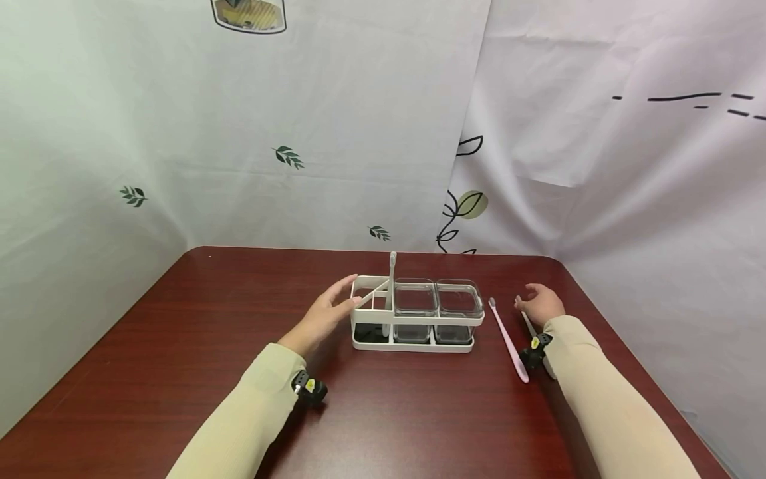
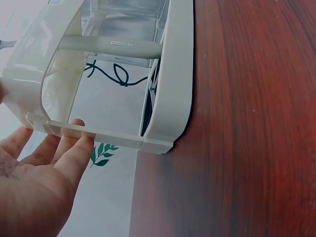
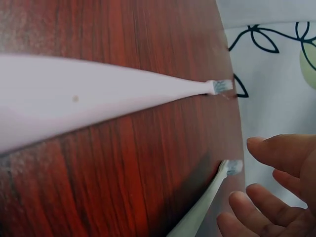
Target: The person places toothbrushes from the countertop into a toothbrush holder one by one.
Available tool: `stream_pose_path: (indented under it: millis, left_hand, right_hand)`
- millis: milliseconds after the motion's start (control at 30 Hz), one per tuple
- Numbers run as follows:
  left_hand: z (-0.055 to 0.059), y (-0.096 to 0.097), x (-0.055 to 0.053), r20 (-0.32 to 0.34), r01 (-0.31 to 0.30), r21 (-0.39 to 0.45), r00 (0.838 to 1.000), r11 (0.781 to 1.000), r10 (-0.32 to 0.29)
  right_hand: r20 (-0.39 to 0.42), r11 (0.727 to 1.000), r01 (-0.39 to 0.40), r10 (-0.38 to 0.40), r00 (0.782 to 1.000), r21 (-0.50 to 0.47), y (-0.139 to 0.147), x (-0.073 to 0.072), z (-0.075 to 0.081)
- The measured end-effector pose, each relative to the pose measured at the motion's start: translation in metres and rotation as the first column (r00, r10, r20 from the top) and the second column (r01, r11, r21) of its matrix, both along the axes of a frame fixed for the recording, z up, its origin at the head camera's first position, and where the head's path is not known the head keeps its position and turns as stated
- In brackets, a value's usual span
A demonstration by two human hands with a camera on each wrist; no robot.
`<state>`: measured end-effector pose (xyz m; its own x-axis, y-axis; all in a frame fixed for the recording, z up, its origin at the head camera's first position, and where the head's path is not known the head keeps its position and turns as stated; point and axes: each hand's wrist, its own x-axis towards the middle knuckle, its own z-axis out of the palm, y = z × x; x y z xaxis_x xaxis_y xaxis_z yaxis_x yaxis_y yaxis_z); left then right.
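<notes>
A white toothbrush holder [image 1: 432, 320] stands mid-table with two clear square cups [image 1: 415, 301] in its right and middle sections. A pale grey toothbrush [image 2: 111, 47] marked ORISIMI stands upright inside the left section. My left hand [image 1: 323, 317] grips the holder's left end, thumb at the near rail and fingers along the side bar [image 2: 84, 132]. On the right, my right hand [image 1: 542, 305] hovers by the bristled head of a whitish toothbrush [image 3: 200, 210], its thumb and fingers apart and holding nothing. A pink toothbrush [image 1: 509, 341] lies just left of it.
The dark red-brown wooden table [image 1: 197, 346] ends at a rounded far right corner. A white cloth backdrop [image 1: 335, 100] with leaf prints hangs behind and beside it. A small black camera [image 1: 309, 387] sits on the left wrist, another camera [image 1: 534, 350] on the right.
</notes>
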<state>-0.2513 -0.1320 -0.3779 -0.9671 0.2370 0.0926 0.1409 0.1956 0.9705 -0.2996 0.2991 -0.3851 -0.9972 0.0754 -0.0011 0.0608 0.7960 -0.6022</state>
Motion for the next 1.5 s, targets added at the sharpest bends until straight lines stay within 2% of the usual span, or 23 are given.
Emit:
stream_pose_path:
  millis: [67, 300, 767, 867, 1100, 1367, 1500]
  left_hand:
    - [0.000, 0.000, 0.000, 0.001, -0.001, -0.003, 1.000, 1.000, 0.001]
    - [-0.001, 0.001, 0.000, 0.019, -0.023, -0.021, 1.000, 1.000, 0.023]
    - [-0.001, 0.001, -0.001, 0.027, -0.032, -0.020, 0.999, 0.999, 0.033]
    - [0.000, 0.001, 0.000, 0.023, -0.034, -0.025, 0.999, 0.999, 0.034]
    - [0.000, 0.002, -0.002, -0.003, -0.035, -0.019, 0.999, 0.999, 0.035]
    - [0.000, 0.002, -0.001, 0.025, -0.042, -0.022, 0.999, 0.999, 0.042]
    - [-0.001, 0.001, 0.000, 0.031, -0.050, -0.034, 0.998, 0.998, 0.051]
  right_hand:
    - [0.017, 1.000, 0.008, -0.008, 1.000, -0.006, 0.002, 0.000, -0.001]
    - [0.087, 0.990, 0.044, -0.033, 0.996, -0.131, 0.005, 0.001, -0.002]
    - [0.189, 0.982, 0.028, 0.008, 0.982, -0.186, 0.017, -0.010, -0.006]
    - [0.194, 0.983, 0.028, 0.008, 0.981, -0.183, 0.017, -0.012, -0.006]
    - [0.190, 0.993, 0.034, -0.013, 0.982, -0.111, 0.016, -0.014, -0.006]
    - [0.182, 0.999, -0.012, 0.018, 0.983, -0.030, 0.017, -0.015, -0.003]
    - [0.182, 0.999, -0.011, 0.020, 0.983, -0.050, 0.017, -0.015, -0.002]
